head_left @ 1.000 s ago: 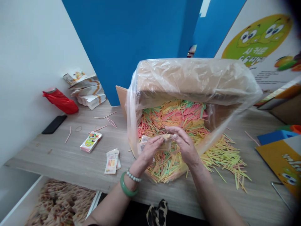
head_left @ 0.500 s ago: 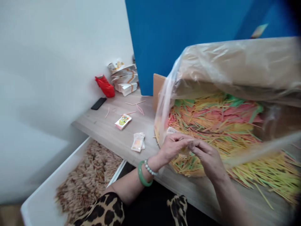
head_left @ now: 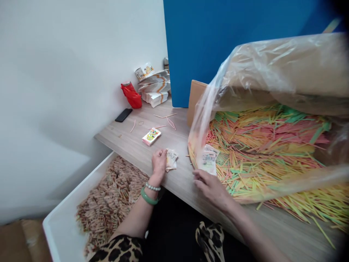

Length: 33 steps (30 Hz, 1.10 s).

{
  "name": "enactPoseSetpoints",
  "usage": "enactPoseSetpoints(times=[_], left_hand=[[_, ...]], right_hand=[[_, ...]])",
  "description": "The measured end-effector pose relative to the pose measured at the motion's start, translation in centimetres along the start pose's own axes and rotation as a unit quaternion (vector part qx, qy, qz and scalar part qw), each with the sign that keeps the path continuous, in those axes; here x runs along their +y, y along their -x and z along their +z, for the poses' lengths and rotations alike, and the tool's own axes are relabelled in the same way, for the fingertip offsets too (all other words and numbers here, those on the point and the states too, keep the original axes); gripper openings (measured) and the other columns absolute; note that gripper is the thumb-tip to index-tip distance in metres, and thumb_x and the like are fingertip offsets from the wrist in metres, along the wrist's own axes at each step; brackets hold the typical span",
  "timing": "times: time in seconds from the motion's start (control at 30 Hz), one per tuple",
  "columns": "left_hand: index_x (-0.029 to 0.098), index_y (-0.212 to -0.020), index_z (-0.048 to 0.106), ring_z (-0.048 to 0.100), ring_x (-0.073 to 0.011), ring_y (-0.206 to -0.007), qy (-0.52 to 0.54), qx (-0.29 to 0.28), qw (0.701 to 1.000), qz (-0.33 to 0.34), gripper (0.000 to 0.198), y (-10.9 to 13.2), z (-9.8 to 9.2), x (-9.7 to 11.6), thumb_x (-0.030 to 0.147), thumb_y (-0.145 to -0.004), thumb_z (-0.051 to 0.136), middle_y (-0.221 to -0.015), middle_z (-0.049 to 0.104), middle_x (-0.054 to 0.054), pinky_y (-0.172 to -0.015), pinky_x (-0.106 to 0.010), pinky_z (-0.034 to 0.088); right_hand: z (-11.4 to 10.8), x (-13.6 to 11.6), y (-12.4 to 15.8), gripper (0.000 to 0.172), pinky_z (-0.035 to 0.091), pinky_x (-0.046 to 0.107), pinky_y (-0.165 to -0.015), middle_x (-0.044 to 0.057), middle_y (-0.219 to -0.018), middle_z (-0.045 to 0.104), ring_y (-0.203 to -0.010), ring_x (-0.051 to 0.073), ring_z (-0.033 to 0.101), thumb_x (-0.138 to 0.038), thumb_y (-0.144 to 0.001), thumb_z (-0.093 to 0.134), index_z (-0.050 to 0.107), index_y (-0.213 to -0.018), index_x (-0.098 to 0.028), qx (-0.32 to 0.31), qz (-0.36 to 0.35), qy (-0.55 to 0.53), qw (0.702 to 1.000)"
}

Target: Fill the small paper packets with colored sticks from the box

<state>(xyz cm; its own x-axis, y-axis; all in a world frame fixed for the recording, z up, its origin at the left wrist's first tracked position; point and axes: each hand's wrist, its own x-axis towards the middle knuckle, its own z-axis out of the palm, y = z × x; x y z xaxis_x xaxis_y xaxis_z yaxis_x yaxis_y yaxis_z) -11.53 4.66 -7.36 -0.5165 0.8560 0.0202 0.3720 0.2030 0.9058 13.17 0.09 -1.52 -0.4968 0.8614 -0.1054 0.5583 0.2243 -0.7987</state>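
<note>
My left hand (head_left: 159, 162) is at the table's front edge, its fingers closed at the side of a small pile of printed packets (head_left: 172, 158). They seem to pinch one packet there. To the right, my right hand (head_left: 209, 187) hovers with curled fingers near the rim of a clear plastic bag (head_left: 203, 109). What those fingers hold, if anything, is hidden. Just beyond them, more printed packets (head_left: 209, 163) lie at the bag's mouth, against a heap of thin yellow, green and pink strips (head_left: 261, 145). A stack of colourful printed cards or packets (head_left: 151, 136) sits farther back.
A white bin (head_left: 62, 211) full of small brownish-pink pieces stands below the table's left edge. Behind are a black phone (head_left: 123, 115), a red wrapped item (head_left: 131, 95) and stacked white cartons (head_left: 155, 87). Loose pink strips (head_left: 157, 127) lie on the table, beside a blue panel (head_left: 218, 43).
My hands, which were together in front of the bag, have parted. The left moved left to the small packets; the right drew back from it. The view has shifted slightly left.
</note>
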Motion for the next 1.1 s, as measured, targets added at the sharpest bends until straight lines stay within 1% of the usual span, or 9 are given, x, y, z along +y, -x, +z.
enactPoseSetpoints(times=[0.13, 0.3, 0.43, 0.57, 0.73, 0.87, 0.97, 1.03, 1.1], left_hand=[[0.013, -0.111, 0.069, 0.065, -0.0229, -0.105, -0.004, 0.016, 1.0, -0.017, 0.033, 0.1, -0.8, -1.0, 0.035, -0.092, 0.054, -0.113, 0.072, -0.014, -0.095, -0.037, 0.051], [0.016, -0.139, 0.056, 0.065, -0.0266, -0.115, 0.008, -0.003, 1.0, -0.03, 0.06, 1.6, -1.8, -2.1, 0.02, -0.081, 0.067, -0.132, 0.067, -0.015, -0.101, -0.041, 0.053], [0.021, -0.145, 0.052, 0.062, -0.0279, -0.123, 0.026, -0.012, 0.999, 0.015, 0.069, 1.6, -1.7, -2.6, 0.013, -0.077, 0.064, -0.141, 0.062, -0.01, -0.108, -0.042, 0.05], [0.023, -0.149, 0.047, 0.057, -0.0278, -0.132, 0.025, -0.052, 0.996, 0.065, 0.073, 0.5, -1.8, -2.5, 0.011, -0.079, 0.06, -0.148, 0.057, -0.009, -0.114, -0.042, 0.045], [0.021, -0.153, 0.039, 0.056, -0.029, -0.132, -0.048, -0.01, 0.997, 0.063, 0.072, 0.5, -2.1, -2.7, 0.023, -0.085, 0.063, -0.148, 0.055, -0.013, -0.113, -0.046, 0.045], [0.019, -0.14, 0.056, 0.047, -0.0335, -0.14, -0.166, -0.031, 0.978, 0.125, 0.056, 1.0, -1.1, -3.0, 0.025, -0.085, 0.063, -0.151, 0.05, -0.015, -0.118, -0.05, 0.038], [0.018, -0.132, 0.063, 0.048, -0.035, -0.137, -0.241, -0.048, 0.954, 0.172, 0.042, 1.3, -0.2, -2.7, 0.023, -0.091, 0.053, -0.151, 0.049, -0.017, -0.116, -0.052, 0.039], [0.016, -0.132, 0.063, 0.05, -0.0355, -0.135, -0.289, -0.055, 0.938, 0.181, 0.041, 1.7, 0.1, -2.1, 0.026, -0.095, 0.049, -0.15, 0.05, -0.019, -0.114, -0.052, 0.04], [0.013, -0.137, 0.059, 0.05, -0.0375, -0.134, -0.339, -0.063, 0.922, 0.175, 0.047, 2.0, 0.2, -1.3, 0.034, -0.095, 0.053, -0.149, 0.049, -0.023, -0.111, -0.053, 0.041]], right_hand=[[4.2, -3.2, -3.8, 0.028, 0.048, 0.036, -0.093, 0.016, -0.116, 0.07, -0.109, 0.027, 0.066, -0.027, -0.097, 0.046, 0.059, -0.117, -0.013, -0.072, 0.04, 0.161, 0.983], [6.3, -5.1, -7.3, 0.034, 0.051, 0.039, -0.088, 0.02, -0.119, 0.069, -0.108, 0.032, 0.069, -0.033, -0.101, 0.041, 0.056, -0.123, -0.012, -0.071, 0.119, 0.269, 0.953], [6.9, -5.3, -8.4, 0.037, 0.052, 0.039, -0.085, 0.018, -0.119, 0.07, -0.106, 0.031, 0.071, -0.033, -0.102, 0.036, 0.05, -0.133, -0.015, -0.064, 0.101, 0.275, 0.954], [6.9, -6.0, -9.3, 0.04, 0.054, 0.043, -0.084, 0.018, -0.114, 0.073, -0.103, 0.033, 0.073, -0.035, -0.102, 0.037, 0.047, -0.135, -0.016, -0.082, 0.11, 0.292, 0.946], [6.9, -6.9, -10.1, 0.042, 0.055, 0.043, -0.083, 0.021, -0.111, 0.074, -0.104, 0.035, 0.073, -0.036, -0.102, 0.036, 0.051, -0.132, -0.01, -0.086, 0.113, 0.281, 0.949], [6.0, -5.9, -8.3, 0.036, 0.054, 0.036, -0.083, 0.017, -0.113, 0.074, -0.1, 0.028, 0.073, -0.029, -0.102, 0.036, 0.056, -0.127, -0.012, -0.067, 0.047, 0.246, 0.966], [3.9, -4.0, -4.9, 0.031, 0.051, 0.031, -0.089, 0.01, -0.114, 0.074, -0.102, 0.022, 0.07, -0.028, -0.101, 0.037, 0.062, -0.118, -0.02, 0.002, -0.035, 0.205, 0.978], [2.0, -2.3, -2.7, 0.031, 0.049, 0.031, -0.09, 0.009, -0.117, 0.072, -0.104, 0.021, 0.067, -0.027, -0.101, 0.037, 0.064, -0.113, -0.021, 0.112, 0.003, 0.209, 0.972], [0.2, -0.5, -1.4, 0.03, 0.048, 0.033, -0.09, 0.011, -0.115, 0.071, -0.104, 0.023, 0.065, -0.025, -0.1, 0.038, 0.064, -0.111, -0.019, 0.21, 0.081, 0.238, 0.945]])
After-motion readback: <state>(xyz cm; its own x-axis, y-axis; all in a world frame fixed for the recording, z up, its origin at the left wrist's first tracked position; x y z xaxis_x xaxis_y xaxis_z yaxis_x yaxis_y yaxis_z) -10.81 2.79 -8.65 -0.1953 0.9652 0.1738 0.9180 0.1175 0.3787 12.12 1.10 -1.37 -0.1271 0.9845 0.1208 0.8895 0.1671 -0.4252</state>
